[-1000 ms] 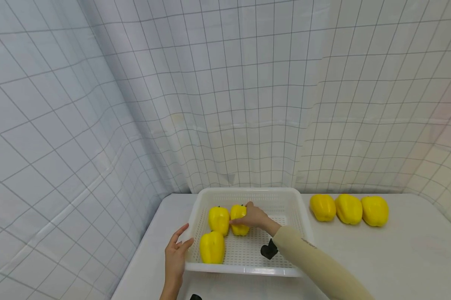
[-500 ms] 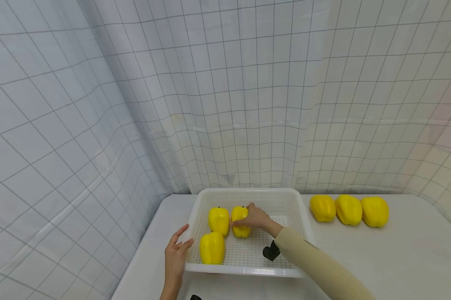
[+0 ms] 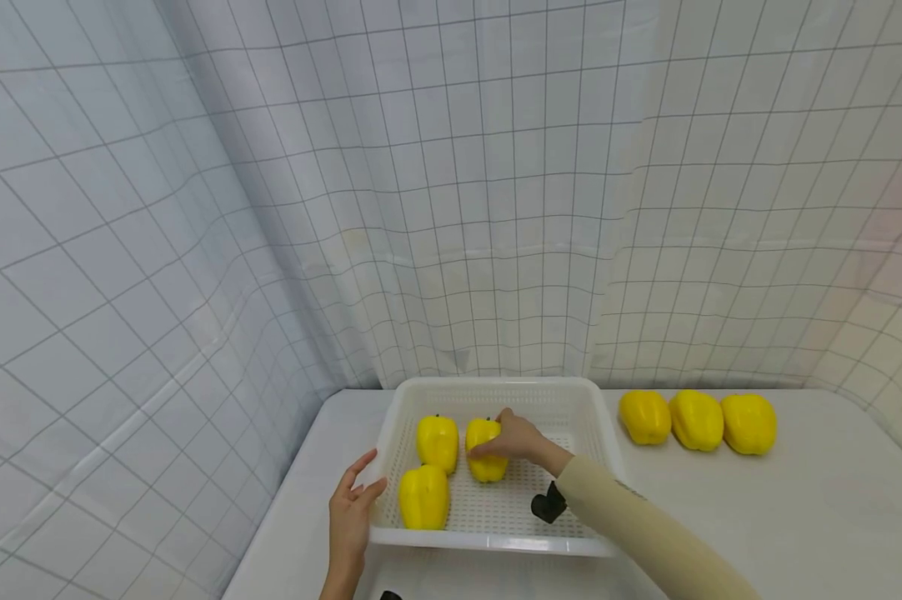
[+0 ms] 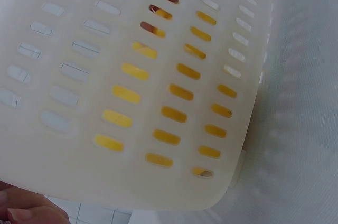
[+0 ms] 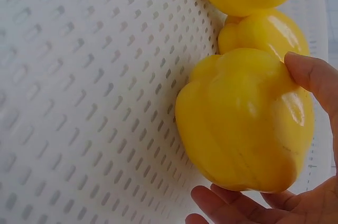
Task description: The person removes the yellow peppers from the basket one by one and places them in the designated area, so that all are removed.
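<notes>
The yellow pepper [image 5: 243,123] has shifted slightly right and towards us, held in our right hand [image 3: 517,439] inside the white basket [image 3: 496,542]; two peppers [image 3: 424,497] lie to its left, our left hand [image 3: 351,510] sits spread-fingered at the basket's left side, three peppers [image 3: 696,421] rest outside, right

A pale, smooth surface [image 3: 729,517] carries a white perforated basket [image 3: 496,542] and, on the right of the frame near its far edge, three yellow bell peppers [image 3: 696,420] lying side by side in a row, just beyond the basket's right wall.
</notes>
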Demonstrator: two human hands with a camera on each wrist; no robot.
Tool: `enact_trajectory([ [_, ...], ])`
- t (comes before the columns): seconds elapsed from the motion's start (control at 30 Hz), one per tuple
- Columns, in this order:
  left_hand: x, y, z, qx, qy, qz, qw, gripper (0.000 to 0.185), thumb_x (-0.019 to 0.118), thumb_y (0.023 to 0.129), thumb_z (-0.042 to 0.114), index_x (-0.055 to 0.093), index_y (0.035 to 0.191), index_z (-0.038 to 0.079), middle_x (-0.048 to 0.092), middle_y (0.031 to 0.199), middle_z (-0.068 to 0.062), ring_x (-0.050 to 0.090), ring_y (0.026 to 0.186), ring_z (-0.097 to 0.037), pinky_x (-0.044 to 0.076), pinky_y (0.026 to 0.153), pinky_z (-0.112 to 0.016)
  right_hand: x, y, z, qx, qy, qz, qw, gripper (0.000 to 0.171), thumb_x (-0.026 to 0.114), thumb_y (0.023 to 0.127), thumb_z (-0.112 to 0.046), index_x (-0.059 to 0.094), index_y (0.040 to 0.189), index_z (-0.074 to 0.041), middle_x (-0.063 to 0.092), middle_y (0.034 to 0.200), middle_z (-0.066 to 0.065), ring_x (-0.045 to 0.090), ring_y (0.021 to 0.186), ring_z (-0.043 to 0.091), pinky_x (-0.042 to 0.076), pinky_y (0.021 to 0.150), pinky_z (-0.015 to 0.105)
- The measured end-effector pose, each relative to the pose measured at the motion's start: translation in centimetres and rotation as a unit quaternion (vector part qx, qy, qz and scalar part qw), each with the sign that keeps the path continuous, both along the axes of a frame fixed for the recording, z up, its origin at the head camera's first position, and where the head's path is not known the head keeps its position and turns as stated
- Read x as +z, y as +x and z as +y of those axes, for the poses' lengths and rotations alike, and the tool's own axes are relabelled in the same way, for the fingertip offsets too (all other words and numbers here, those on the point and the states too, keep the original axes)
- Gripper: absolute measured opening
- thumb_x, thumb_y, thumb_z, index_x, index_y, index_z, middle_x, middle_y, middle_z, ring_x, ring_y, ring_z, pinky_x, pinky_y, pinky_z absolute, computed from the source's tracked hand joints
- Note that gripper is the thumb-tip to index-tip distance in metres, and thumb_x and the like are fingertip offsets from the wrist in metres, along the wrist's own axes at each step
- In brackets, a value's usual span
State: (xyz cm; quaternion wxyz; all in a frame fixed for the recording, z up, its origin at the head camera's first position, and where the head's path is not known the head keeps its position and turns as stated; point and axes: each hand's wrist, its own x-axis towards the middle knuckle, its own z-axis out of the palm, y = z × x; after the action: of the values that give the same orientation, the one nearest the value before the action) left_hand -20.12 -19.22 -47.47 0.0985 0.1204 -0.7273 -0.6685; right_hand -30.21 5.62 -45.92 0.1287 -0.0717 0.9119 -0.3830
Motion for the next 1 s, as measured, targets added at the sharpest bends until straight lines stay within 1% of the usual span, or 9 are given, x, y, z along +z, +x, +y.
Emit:
enact_trajectory([
  [0.27,-0.1,0.0,0.0,0.0,-0.002,-0.002,1.0,0.046,0.057,0.093,0.013,0.049,0.138,0.009,0.062,0.119,-0.018,0.065,0.091,-0.025,0.053,0.07,-0.028,0.6,0.2,0.3,0.002,-0.026,-0.001,1.0,0.075,0.08,0.068,-0.044,0.046,0.116,0.003,0.056,0.092,0.009,0.054,0.083,0.022,0.048,0.079,0.041],
  [0.67,0.0,-0.1,-0.2,-0.007,0.0,-0.004,1.0,0.046,0.057,0.093,0.014,0.049,0.138,0.009,0.062,0.118,-0.018,0.065,0.089,-0.023,0.053,0.069,-0.027,1.7,0.6,0.5,0.006,-0.08,0.02,0.997,0.078,0.081,0.068,-0.041,0.043,0.119,0.005,0.055,0.095,0.011,0.054,0.083,0.022,0.048,0.074,0.038],
  [1.0,-0.3,-0.3,-0.3,-0.005,0.007,-0.003,1.0,0.046,0.057,0.093,0.013,0.048,0.138,0.009,0.062,0.119,-0.018,0.065,0.09,-0.023,0.053,0.069,-0.027,2.3,0.9,0.7,-0.001,-0.102,0.037,0.994,0.08,0.081,0.069,-0.04,0.041,0.122,0.003,0.055,0.099,0.011,0.056,0.084,0.022,0.05,0.073,0.036],
])
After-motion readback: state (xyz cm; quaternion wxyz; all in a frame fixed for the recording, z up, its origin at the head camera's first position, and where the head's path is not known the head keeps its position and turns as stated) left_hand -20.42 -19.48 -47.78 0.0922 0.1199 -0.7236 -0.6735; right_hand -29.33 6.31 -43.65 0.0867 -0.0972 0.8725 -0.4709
